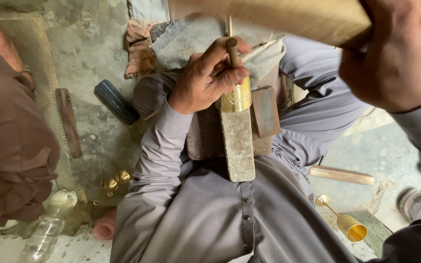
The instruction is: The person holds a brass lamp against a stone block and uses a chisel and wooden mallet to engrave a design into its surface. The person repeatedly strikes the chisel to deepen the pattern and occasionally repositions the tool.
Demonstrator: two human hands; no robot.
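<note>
At far left I see one clear bottle (49,226), then two small brass knobs (115,180) on the floor. My left hand (205,78) pinches one punch (232,51) upright against one brass cup (236,99) on the stone block (238,143). My right hand (400,53), raised, is clenched on one wooden mallet (278,17).

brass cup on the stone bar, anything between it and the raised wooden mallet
Yes. The left hand holds a thin metal punch upright on the shiny brass cup. It stands between the cup and the wooden mallet gripped by the right hand.
</note>
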